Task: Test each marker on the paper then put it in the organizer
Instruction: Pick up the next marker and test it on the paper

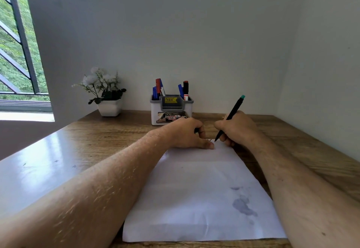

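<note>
Marker (230,117) in the right hand (238,128), slim, black-bodied with a teal end pointing up and away, its tip touching or just above the far edge of the paper (202,185) that lies flat on the wooden tabletop (109,136). The fingers of that hand curl round the lower barrel in an ordinary writing grip, pinching it close to the nib, which looks the sensible place to take it: a thing this light and stiff needs no force, only a hold low enough to steer the point. I would judge the smooth plastic barrel a little slippery, so a pinch nearer the middle would suit better for carrying it over. The left hand (188,133) rests on the paper's far end, fingers curled, and something small and dark shows inside them; it may be the cap, though I cannot tell for certain. That hand also seems to pin the sheet, which is thin and would slide or buckle under a dragged tip. A grey smudge marks the near part of the paper. The organizer (171,109), a white and grey tub with a yellow price sticker, stands near the wall just beyond both hands, several markers already upright in its side compartments. A white potted plant (106,91) sits to its left.
</note>
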`<state>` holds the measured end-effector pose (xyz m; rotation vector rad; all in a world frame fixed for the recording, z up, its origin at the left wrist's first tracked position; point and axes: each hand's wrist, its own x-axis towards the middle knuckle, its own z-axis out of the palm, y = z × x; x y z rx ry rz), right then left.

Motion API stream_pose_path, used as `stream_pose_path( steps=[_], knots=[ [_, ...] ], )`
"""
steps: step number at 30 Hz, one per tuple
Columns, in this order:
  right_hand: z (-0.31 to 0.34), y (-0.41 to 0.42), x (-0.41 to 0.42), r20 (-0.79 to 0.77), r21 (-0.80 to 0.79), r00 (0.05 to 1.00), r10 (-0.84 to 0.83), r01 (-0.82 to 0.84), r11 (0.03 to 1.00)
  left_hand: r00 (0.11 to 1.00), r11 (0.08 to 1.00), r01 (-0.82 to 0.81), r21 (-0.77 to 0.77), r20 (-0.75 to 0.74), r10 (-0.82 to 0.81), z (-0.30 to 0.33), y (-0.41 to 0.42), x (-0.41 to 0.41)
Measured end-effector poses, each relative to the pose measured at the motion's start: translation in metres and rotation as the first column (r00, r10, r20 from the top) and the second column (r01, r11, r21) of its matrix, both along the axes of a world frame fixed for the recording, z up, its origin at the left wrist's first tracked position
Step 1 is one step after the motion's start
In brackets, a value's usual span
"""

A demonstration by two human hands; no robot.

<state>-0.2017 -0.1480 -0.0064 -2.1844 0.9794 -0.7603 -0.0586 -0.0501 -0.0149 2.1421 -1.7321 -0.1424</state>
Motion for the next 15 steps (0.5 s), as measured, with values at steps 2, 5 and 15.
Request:
stream_pose_path(
  steps=[2, 5, 15],
  knots=[
    [-0.0008, -0.0010, 0.0007, 0.005, 0.003, 1.000, 0.003, -0.003, 1.000, 1.000, 1.000, 0.000, -0.001, -0.001, 0.000, -0.0003, -0.0008, 0.0008],
    [-0.0009, -0.0032, 0.0002, 0.017, 0.005, 1.000, -0.011, 0.011, 1.000, 1.000, 1.000, 0.000, 0.001, 0.002, 0.000, -0.0005, -0.0009, 0.0019],
    [-0.0020, -0.0055, 0.0018, 0.023, -0.008, 1.000, -0.019, 0.019, 1.000, 1.000, 1.000, -0.011, 0.008, -0.009, 0.011, -0.0002, -0.0011, 0.0009]
  ],
)
